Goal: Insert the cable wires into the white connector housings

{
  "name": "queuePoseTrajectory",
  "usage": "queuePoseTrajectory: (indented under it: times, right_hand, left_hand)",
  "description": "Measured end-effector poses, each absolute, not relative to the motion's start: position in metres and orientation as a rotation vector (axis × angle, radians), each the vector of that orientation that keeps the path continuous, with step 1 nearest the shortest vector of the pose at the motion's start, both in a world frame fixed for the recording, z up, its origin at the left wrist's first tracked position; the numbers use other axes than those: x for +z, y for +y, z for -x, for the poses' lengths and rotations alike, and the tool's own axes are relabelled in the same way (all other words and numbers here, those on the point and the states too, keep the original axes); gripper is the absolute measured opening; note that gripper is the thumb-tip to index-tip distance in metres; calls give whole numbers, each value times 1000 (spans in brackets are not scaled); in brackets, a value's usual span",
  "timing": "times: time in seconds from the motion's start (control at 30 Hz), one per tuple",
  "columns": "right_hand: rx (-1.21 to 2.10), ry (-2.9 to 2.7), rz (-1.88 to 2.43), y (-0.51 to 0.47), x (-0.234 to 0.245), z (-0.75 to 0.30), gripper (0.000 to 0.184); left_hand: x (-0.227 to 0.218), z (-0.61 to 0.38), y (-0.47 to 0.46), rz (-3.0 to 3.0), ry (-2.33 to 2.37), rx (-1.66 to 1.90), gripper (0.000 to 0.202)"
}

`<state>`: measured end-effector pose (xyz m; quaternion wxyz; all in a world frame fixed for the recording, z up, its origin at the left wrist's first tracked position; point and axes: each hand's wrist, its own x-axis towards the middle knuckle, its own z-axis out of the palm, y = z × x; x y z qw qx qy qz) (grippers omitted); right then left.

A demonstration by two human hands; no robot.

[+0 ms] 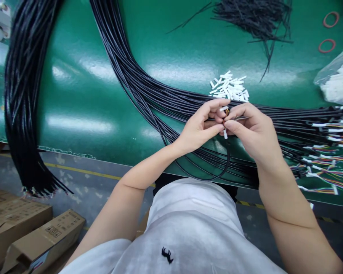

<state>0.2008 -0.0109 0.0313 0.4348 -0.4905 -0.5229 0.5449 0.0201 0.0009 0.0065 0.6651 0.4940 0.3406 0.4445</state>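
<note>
My left hand (201, 127) and my right hand (253, 129) meet over the green table (103, 83), fingers pinched together. Between the fingertips sit a small white connector (225, 133) and the coloured wire ends of a black cable (224, 167), which loops down below my hands toward my lap. Just beyond my fingers lies a small pile of white connectors (230, 88). A thick bundle of black cables (137, 83) runs under my hands, from the far left across to the right.
Finished cable ends with white plugs and coloured wires (326, 152) fan out at right. A heap of short black ties (254, 17), two red rubber rings (328, 32) and a clear bag of white parts (338, 82) lie at the back right. Cardboard boxes (25, 228) stand on the floor.
</note>
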Motion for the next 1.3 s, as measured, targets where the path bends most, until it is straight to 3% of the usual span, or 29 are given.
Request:
queuePoseTrajectory:
  times: [0.1,0.27,0.5,0.6,0.7,0.83,1.0,1.13,1.3]
  right_hand:
    - [1429,-1285,1248,-12,30,-199,27]
    - [1412,-1189,1252,-13,23,-199,18]
    - [1302,-1240,1304,-16,26,-194,17]
    - [1298,-1227,1311,-17,24,-197,14]
    - [1320,-1131,1319,-14,22,-201,16]
    - [1441,-964,1250,-7,26,-205,27]
    - [1456,-1002,1123,-8,34,-202,31]
    - [1288,-1278,1072,-15,37,-199,15]
    - [1114,-1393,1232,-19,41,-197,16]
  left_hand:
    - [5,-23,-3,-1092,805,1006,57]
    - [4,-23,-2,-981,837,908,58]
    - [4,-16,-1,-1161,920,824,10]
    - [4,-15,1,-1276,931,820,2]
    - [5,-15,2,-1200,811,778,8]
    - [6,-18,3,-1088,572,811,30]
    - [7,-18,4,-926,758,879,47]
    - [10,-17,4,-927,772,866,50]
    - [17,-15,4,-1008,818,959,41]
